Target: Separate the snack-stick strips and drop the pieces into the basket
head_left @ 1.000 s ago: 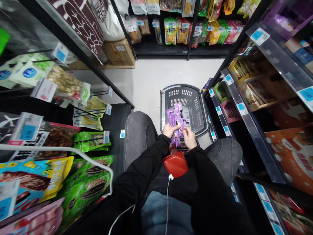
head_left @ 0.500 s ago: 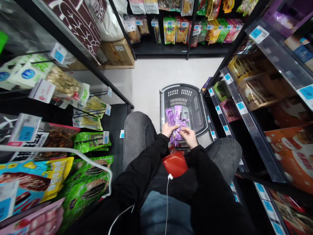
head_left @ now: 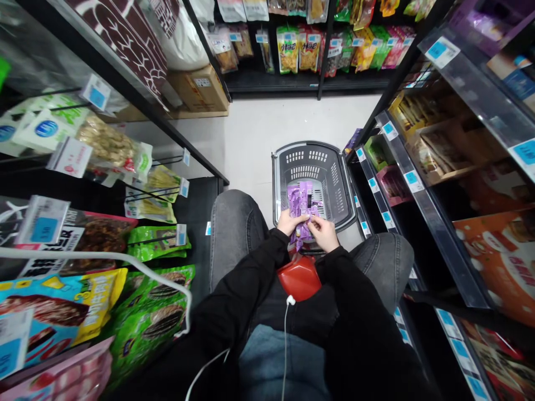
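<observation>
Several long purple snack packets (head_left: 300, 196) are bunched together over the near side of a grey shopping basket (head_left: 303, 157). My left hand (head_left: 288, 223) is closed around them from the left, its thumb lying across the wrappers. From the right, my right hand (head_left: 323, 233) pinches the packets near their middle with thumb and fingertips. Both hands are close together, almost touching. A glossy red object (head_left: 300, 278) rests in my lap just below the hands, with a white cable (head_left: 286, 340) running from it. The print on the packets is too small to read.
Shelves with hanging snack bags (head_left: 106, 136) line the left, and tiered shelves with price tags (head_left: 412, 180) stand close on the right. A cardboard box (head_left: 200, 92) sits at the back left. Pale floor (head_left: 259, 128) shows around the basket. A white curved wire (head_left: 137, 264) crosses the left side.
The purple packets have been drawn closer together and stand more in line. My right fingers have shifted slightly on the wrappers, nearer to the left thumb. The basket stays in place.
</observation>
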Action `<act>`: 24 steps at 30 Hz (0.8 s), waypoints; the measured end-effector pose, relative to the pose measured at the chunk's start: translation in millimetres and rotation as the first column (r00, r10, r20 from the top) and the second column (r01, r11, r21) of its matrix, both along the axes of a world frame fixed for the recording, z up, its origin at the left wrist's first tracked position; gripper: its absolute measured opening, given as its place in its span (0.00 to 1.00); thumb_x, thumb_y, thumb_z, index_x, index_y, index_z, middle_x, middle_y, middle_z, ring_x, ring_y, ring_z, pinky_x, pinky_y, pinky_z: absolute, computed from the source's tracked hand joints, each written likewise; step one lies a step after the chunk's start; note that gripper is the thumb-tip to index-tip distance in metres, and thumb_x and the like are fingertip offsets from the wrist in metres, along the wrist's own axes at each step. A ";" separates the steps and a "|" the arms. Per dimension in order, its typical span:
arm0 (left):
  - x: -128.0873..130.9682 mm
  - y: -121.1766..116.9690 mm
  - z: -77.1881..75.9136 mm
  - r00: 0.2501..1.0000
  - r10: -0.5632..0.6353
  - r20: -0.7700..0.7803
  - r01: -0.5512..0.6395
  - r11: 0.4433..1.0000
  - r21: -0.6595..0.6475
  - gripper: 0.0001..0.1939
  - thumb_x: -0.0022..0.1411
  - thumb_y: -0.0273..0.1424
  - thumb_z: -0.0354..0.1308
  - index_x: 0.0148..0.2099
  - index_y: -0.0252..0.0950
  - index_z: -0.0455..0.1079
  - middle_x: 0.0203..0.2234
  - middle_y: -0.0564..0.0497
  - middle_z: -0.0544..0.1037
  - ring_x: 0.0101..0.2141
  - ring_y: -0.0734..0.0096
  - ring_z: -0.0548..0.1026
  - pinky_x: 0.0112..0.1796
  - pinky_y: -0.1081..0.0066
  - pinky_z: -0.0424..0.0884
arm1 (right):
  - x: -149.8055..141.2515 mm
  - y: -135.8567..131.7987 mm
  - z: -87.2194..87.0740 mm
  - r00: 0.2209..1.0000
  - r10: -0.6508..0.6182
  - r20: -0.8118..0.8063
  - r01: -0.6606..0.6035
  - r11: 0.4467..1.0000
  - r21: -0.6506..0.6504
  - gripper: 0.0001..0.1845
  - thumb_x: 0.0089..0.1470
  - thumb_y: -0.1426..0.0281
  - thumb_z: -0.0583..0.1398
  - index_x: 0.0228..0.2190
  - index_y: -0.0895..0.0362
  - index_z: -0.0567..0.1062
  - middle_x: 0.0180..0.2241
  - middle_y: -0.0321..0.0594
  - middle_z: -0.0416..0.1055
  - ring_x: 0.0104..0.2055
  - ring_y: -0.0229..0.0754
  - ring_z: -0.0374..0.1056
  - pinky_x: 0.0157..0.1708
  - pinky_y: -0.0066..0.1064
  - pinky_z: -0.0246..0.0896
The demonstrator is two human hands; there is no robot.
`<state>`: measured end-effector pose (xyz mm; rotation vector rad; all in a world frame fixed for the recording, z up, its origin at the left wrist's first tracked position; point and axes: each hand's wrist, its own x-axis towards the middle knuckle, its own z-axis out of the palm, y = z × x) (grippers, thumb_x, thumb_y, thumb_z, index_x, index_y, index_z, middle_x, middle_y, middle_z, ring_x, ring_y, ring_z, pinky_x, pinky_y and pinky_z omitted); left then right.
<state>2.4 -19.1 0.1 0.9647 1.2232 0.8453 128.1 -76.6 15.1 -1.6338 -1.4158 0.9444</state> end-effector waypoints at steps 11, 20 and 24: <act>1.8 -4.6 -2.2 0.989 -0.150 -0.018 0.150 0.988 0.017 0.21 0.35 0.35 0.67 0.32 0.28 0.72 0.25 0.48 0.76 0.27 0.69 0.73 0.35 0.68 0.69 | 8.9 9.7 -10.1 0.929 -0.239 -0.282 0.254 0.967 0.016 0.10 0.45 0.64 0.57 0.30 0.57 0.69 0.23 0.33 0.65 0.24 0.34 0.60 0.27 0.25 0.56; 7.4 -12.0 0.2 0.948 -0.295 -0.115 0.304 0.950 0.066 0.22 0.37 0.37 0.66 0.35 0.29 0.71 0.25 0.50 0.75 0.27 0.70 0.71 0.34 0.68 0.68 | 14.5 9.4 -4.0 0.871 -0.289 -0.398 0.307 0.952 -0.020 0.08 0.42 0.67 0.58 0.25 0.60 0.70 0.22 0.34 0.67 0.23 0.34 0.61 0.26 0.26 0.58; 9.2 -14.3 6.3 0.897 -0.415 -0.155 0.417 0.909 -0.021 0.21 0.32 0.36 0.68 0.30 0.28 0.71 0.22 0.52 0.74 0.26 0.70 0.71 0.32 0.69 0.68 | 16.1 11.0 -4.8 0.816 -0.406 -0.411 0.439 0.898 -0.017 0.08 0.43 0.67 0.57 0.23 0.60 0.69 0.19 0.31 0.63 0.21 0.32 0.57 0.23 0.24 0.54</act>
